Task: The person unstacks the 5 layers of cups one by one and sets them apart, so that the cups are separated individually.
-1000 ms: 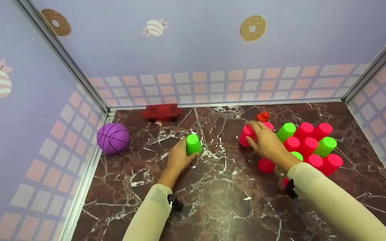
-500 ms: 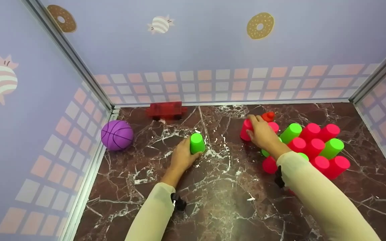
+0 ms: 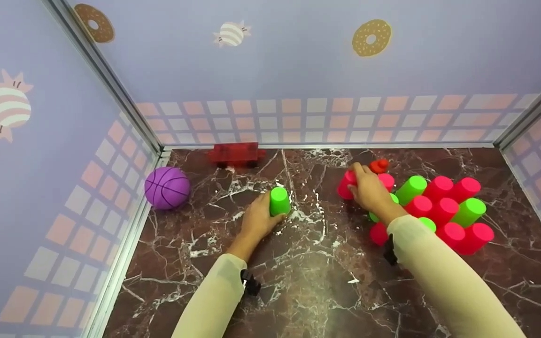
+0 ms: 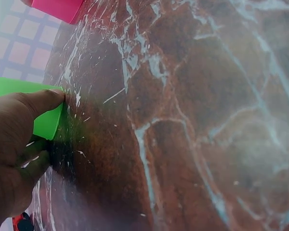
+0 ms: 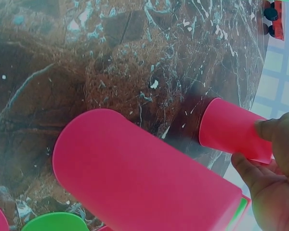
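In the head view my left hand (image 3: pixel 255 220) grips an upside-down green cup (image 3: pixel 280 201) standing on the dark marbled surface. In the left wrist view the thumb lies along that green cup (image 4: pixel 48 124), with fingers partly hidden below it. Further right, my right hand (image 3: pixel 371 190) holds a pink cup (image 3: pixel 345 185) at the left edge of a group of upside-down pink and green cups (image 3: pixel 444 209). The right wrist view shows thumb and fingers around the held pink cup (image 5: pixel 233 129), apart from a larger-looking pink cup (image 5: pixel 135 168) in front.
A purple basketball-patterned ball (image 3: pixel 167 188) sits by the left wall. A blurred red toy vehicle (image 3: pixel 236 154) stands near the back wall (image 3: pixel 294 56). Behind my right hand is a small orange-red object (image 3: pixel 379 165). The right forearm passes over part of the cup group.
The head view has shifted slightly. My right hand has moved a little left with the pink cup, away from the group. The left hand still holds the green cup in place.
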Motion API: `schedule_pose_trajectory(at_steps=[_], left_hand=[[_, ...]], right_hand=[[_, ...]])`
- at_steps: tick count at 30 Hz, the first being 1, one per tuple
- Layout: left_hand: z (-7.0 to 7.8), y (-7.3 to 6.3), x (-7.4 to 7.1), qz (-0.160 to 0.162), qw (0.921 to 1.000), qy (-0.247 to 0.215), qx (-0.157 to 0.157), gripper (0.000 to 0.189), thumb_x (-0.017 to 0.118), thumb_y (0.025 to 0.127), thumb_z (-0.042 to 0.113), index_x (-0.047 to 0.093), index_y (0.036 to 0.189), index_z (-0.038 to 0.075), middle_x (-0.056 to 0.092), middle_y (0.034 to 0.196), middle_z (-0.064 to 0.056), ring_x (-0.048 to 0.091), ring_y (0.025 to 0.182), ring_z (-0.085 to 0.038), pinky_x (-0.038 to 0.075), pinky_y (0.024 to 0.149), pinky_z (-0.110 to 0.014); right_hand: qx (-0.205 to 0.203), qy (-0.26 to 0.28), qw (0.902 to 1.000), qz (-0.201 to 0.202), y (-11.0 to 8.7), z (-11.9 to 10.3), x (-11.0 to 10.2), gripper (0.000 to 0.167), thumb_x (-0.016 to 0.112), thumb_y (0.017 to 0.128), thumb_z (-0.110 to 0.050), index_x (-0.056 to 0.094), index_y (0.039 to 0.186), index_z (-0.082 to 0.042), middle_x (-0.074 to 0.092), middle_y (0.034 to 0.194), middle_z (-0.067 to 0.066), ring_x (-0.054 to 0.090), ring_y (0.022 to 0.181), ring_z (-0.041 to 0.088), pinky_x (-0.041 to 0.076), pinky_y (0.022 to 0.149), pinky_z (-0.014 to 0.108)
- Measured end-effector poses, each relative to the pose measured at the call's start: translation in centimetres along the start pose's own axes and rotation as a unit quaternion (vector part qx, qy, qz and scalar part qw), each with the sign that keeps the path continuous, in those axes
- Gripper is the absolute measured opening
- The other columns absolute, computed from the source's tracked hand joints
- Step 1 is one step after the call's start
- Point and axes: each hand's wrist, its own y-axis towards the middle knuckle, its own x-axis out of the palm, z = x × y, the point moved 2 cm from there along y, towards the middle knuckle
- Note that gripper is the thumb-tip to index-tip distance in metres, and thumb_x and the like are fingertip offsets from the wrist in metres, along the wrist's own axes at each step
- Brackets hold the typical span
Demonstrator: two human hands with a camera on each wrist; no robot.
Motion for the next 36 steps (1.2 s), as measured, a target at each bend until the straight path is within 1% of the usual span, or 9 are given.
schedule_pose_trajectory(at_steps=[5, 9, 12, 15, 16, 19, 23, 28, 36], left_hand=[[1.4, 0.7, 0.4, 0.001, 0.9995, -0.004, 0.031, 0.079, 0.093, 0.087, 0.047, 0.059, 0.151, 0.015, 0.074, 0.14, -0.011, 0.072, 0.125, -0.032, 0.06, 0.107, -0.051], [7.8, 0.1, -2.1, -0.057, 0.9966, -0.029, 0.052, 0.077, 0.092, 0.09, 0.039, 0.057, 0.154, 0.013, 0.071, 0.146, -0.012, 0.069, 0.132, -0.032, 0.057, 0.114, -0.052], [13.1, -0.6, -4.0, -0.112, 0.9916, -0.023, 0.06, 0.074, 0.089, 0.093, 0.033, 0.056, 0.156, 0.012, 0.068, 0.15, -0.011, 0.067, 0.136, -0.03, 0.055, 0.117, -0.05], [15.6, -0.4, -2.7, -0.131, 0.9868, 0.002, 0.095, 0.07, 0.088, 0.095, 0.033, 0.058, 0.155, 0.014, 0.071, 0.147, -0.007, 0.068, 0.133, -0.026, 0.057, 0.114, -0.045], [15.9, -0.2, -1.9, -0.134, 0.9849, 0.013, 0.11, 0.069, 0.088, 0.094, 0.034, 0.058, 0.154, 0.014, 0.072, 0.145, -0.006, 0.07, 0.13, -0.025, 0.059, 0.112, -0.044], [15.4, 1.4, 2.8, -0.117, 0.9801, 0.041, 0.155, 0.07, 0.09, 0.091, 0.04, 0.06, 0.149, 0.016, 0.074, 0.135, -0.004, 0.072, 0.121, -0.022, 0.062, 0.104, -0.04], [14.1, 3.6, 8.4, -0.093, 0.9781, 0.058, 0.176, 0.074, 0.091, 0.085, 0.049, 0.06, 0.144, 0.019, 0.074, 0.124, 0.001, 0.074, 0.11, -0.021, 0.064, 0.093, -0.039], [14.3, 4.7, 10.1, -0.07, 0.9817, 0.076, 0.16, 0.071, 0.091, 0.082, 0.055, 0.061, 0.138, 0.022, 0.075, 0.117, 0.005, 0.076, 0.102, -0.019, 0.065, 0.082, -0.04], [15.0, 3.8, 9.6, -0.052, 0.991, 0.055, 0.11, 0.074, 0.093, 0.084, 0.053, 0.061, 0.142, 0.02, 0.074, 0.122, 0.002, 0.077, 0.106, -0.022, 0.065, 0.085, -0.041]], right_hand=[[0.008, -0.013, 0.9997, -0.021, 0.2, -0.5, -0.5, 0.045, 0.072, 0.102, -0.005, 0.046, 0.138, 0.002, 0.064, 0.125, 0.032, 0.07, 0.113, 0.058, 0.06, 0.098, 0.068], [0.028, -0.02, 0.9983, -0.047, 0.2, -0.6, -1.0, 0.049, 0.071, 0.104, -0.006, 0.044, 0.143, 0.005, 0.062, 0.13, 0.034, 0.069, 0.119, 0.059, 0.059, 0.103, 0.067], [0.042, -0.033, 0.9968, -0.059, 0.2, -0.7, -1.1, 0.052, 0.072, 0.104, -0.008, 0.045, 0.147, 0.004, 0.062, 0.136, 0.034, 0.068, 0.123, 0.057, 0.057, 0.105, 0.069], [0.05, -0.054, 0.9944, -0.076, 0.3, -0.9, -1.2, 0.054, 0.072, 0.104, -0.009, 0.045, 0.15, 0.002, 0.06, 0.144, 0.035, 0.066, 0.128, 0.059, 0.056, 0.106, 0.072], [0.053, -0.064, 0.9932, -0.082, 0.4, -1.0, -1.1, 0.054, 0.072, 0.104, -0.01, 0.045, 0.149, 0.001, 0.06, 0.146, 0.035, 0.066, 0.128, 0.059, 0.056, 0.106, 0.072], [0.056, -0.081, 0.9895, -0.105, 0.7, -1.2, -1.3, 0.052, 0.072, 0.104, -0.01, 0.047, 0.149, 0.0, 0.06, 0.148, 0.036, 0.067, 0.127, 0.06, 0.057, 0.105, 0.072], [0.055, -0.09, 0.9852, -0.135, 1.3, -1.3, -1.6, 0.056, 0.067, 0.099, 0.003, 0.05, 0.152, -0.001, 0.064, 0.144, 0.037, 0.07, 0.124, 0.057, 0.059, 0.103, 0.069], [0.037, -0.104, 0.9791, -0.171, 1.8, -2.1, -1.9, 0.071, 0.065, 0.088, 0.012, 0.05, 0.156, 0.0, 0.07, 0.13, 0.039, 0.073, 0.116, 0.053, 0.063, 0.096, 0.064], [0.032, -0.113, 0.9776, -0.174, 2.2, -2.5, -1.6, 0.075, 0.065, 0.088, 0.012, 0.048, 0.16, -0.001, 0.07, 0.129, 0.04, 0.074, 0.113, 0.053, 0.064, 0.093, 0.064]])
